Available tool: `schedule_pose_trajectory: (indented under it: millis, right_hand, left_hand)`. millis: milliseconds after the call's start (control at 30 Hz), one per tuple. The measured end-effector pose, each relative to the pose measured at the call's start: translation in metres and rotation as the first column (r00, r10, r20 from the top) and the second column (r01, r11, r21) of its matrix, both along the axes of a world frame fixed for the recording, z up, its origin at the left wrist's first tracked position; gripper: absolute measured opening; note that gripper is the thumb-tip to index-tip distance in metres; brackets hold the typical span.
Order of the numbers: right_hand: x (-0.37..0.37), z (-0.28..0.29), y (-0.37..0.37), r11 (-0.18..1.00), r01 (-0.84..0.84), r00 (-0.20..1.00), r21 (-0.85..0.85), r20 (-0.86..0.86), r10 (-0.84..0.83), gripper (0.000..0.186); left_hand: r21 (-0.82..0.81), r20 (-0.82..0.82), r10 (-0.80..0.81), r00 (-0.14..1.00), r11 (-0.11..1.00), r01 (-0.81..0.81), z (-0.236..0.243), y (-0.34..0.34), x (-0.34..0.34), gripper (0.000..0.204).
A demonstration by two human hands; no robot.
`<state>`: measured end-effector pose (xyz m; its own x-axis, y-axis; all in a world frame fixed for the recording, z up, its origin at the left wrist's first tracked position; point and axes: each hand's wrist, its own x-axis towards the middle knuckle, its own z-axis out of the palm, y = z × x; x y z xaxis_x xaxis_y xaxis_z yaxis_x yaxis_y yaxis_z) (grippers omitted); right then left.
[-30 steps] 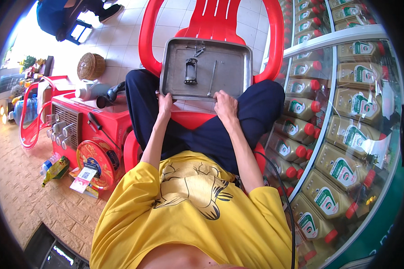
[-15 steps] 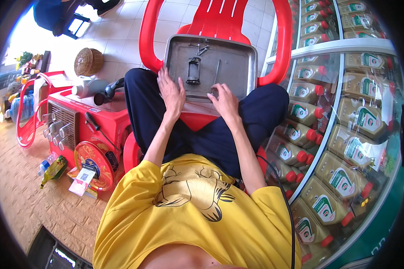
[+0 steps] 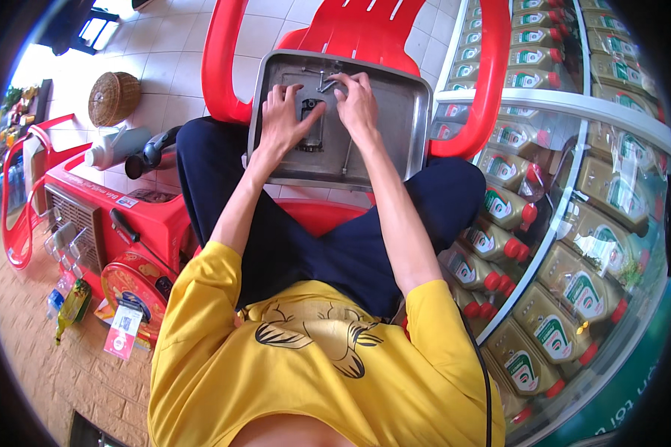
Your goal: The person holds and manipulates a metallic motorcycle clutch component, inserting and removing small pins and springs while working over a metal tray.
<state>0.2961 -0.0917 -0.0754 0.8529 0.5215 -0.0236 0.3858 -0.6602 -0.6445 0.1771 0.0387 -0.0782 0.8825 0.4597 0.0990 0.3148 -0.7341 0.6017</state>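
A grey metal tray (image 3: 399,141) rests across the red chair in front of me, by my knees. In it lies a dark metal frame (image 3: 312,143) with two end pieces joined by bars. My left hand (image 3: 282,123) is over the tray's left side, fingers apart, its thumb over the frame and partly hiding it. At the far side my right hand (image 3: 358,109) reaches to a few small bolts (image 3: 325,85); index finger and thumb stand apart beside them, and whether they touch is unclear. A thin rod (image 3: 347,154) lies near my right wrist.
The red plastic chair (image 3: 492,74) has armrests on both sides of the tray. Shelves of bottles with red caps (image 3: 507,203) stand close on the right behind glass. On the left, a red table (image 3: 153,216) carries a grey jug (image 3: 118,146); a wicker basket (image 3: 115,99) sits beyond.
Both hands have moved from the tray's near and left edges to over it. My right hand has gone forward to the bolts; my left is now beside the metal frame. The view has shifted slightly.
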Motion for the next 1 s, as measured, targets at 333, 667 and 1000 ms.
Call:
schedule_pose_trajectory:
  millis: [333,667,1000]
  right_hand:
    - [0.040,-0.024,0.005,0.929,-0.255,0.939,-0.268,0.158,0.304,0.020]
    - [0.054,0.042,-0.024,0.981,-0.185,0.982,-0.054,0.033,0.187,0.017]
    - [0.065,0.092,-0.048,0.949,-0.020,0.868,0.314,-0.466,0.173,0.019]
  left_hand:
    - [0.042,-0.350,0.015,0.937,0.999,0.000,0.000,-0.020,0.017,0.080]
    - [-0.495,-0.266,-0.017,0.964,0.860,-0.121,-0.005,-0.016,0.030,0.058]
    - [-1.000,0.021,0.234,0.972,0.026,0.015,0.047,-0.034,0.048,0.042]
